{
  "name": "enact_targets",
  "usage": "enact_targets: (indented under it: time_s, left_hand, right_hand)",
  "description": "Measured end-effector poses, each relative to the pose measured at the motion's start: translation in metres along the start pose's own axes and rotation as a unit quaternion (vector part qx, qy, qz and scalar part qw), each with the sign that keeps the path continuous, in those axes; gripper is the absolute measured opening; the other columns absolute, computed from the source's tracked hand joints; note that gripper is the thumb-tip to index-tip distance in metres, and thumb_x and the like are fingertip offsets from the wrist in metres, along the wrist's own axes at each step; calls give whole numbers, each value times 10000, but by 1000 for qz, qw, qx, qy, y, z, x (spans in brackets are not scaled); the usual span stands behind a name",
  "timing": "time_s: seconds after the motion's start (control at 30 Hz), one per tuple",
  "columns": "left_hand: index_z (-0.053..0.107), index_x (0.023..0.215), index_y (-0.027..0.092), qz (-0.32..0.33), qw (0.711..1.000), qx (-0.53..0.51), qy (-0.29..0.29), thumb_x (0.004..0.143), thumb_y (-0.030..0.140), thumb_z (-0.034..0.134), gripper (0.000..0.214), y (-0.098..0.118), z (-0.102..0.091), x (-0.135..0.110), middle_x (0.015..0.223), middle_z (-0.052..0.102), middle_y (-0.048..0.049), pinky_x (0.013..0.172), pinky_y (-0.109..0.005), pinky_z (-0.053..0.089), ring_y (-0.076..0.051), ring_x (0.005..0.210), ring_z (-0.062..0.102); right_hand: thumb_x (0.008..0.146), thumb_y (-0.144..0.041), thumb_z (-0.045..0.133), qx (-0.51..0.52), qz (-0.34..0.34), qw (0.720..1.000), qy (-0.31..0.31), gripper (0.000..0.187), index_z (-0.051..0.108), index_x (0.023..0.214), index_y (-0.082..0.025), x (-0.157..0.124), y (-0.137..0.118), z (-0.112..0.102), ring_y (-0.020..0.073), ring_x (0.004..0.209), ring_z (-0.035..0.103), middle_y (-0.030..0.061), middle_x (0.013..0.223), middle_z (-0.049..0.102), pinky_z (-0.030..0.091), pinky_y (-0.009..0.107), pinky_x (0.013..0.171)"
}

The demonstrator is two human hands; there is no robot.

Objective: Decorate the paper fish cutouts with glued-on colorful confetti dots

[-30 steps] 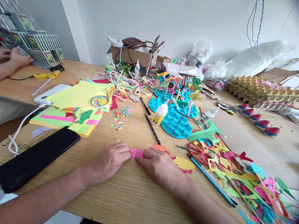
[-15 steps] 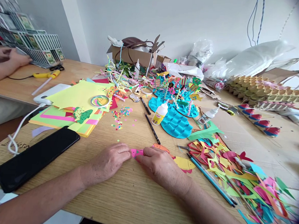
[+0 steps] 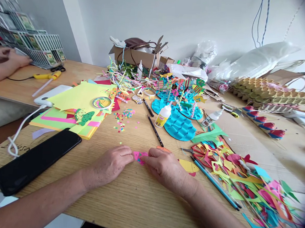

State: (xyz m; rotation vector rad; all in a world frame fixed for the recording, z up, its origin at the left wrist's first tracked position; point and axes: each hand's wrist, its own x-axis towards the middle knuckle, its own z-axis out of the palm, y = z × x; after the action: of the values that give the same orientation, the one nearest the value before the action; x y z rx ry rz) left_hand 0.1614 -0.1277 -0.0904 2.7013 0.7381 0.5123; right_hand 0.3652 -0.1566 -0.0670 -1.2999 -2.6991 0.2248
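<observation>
A small pink paper fish [image 3: 141, 157] with greenish-blue bits on it lies on the wooden table between my two hands. My left hand [image 3: 114, 163] has its fingers closed at the fish's left end, resting on the tabletop. At the other end, my right hand [image 3: 164, 166] is curled, its fingertips pressed on the fish. Partly covered by that hand are an orange paper piece [image 3: 163, 149] and a yellow paper fish [image 3: 188, 165]. A black pencil [image 3: 155, 130] and a white glue bottle [image 3: 163, 115] are just beyond the hands.
A black phone [image 3: 38, 162] and stacked coloured paper [image 3: 73, 95] lie on the left. Confetti dots [image 3: 125, 115] are scattered ahead, near blue egg-carton bases [image 3: 180, 126]. Scissors [image 3: 201, 153], a blue pencil [image 3: 215, 183] and paper scraps [image 3: 254, 182] cover the right. Another person's hands [image 3: 12, 58] are far left.
My right hand has shifted slightly right and its fingers have drawn back, so more of the pink fish shows. My left hand has stayed in place.
</observation>
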Motion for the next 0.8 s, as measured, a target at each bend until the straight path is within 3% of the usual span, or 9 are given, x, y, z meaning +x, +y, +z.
enact_targets:
  time_s: [0.47, 0.67, 0.8]
  left_hand:
    - [568, 954, 174, 0, 1000, 0, 9, 905, 151, 327, 247, -2, 2, -2, 827, 545, -23, 732, -268, 423, -146, 801, 492]
    - [573, 929, 156, 5, 1000, -4, 8, 904, 137, 322, 253, 0, 0, 0, 829, 549, -28, 748, -273, 420, -147, 806, 491]
    - [573, 945, 170, 4, 1000, -11, 9, 896, 122, 332, 251, 0, 0, 0, 844, 562, -25, 761, -269, 432, -144, 822, 505]
  right_hand:
    - [860, -135, 398, 5, 3, 1000, -8, 200, 594, 868, -174, 0, -2, -3, 102, 634, 436, 16, 734, 517, 269, 225, 554]
    - [847, -122, 405, 19, -8, 1000, -20, 202, 568, 731, -155, 1, -4, 0, 88, 618, 439, 10, 723, 509, 272, 213, 536]
    - [860, -121, 380, 36, -10, 999, 0, 223, 591, 805, -166, -1, -3, -8, 99, 635, 446, 14, 719, 499, 298, 216, 564]
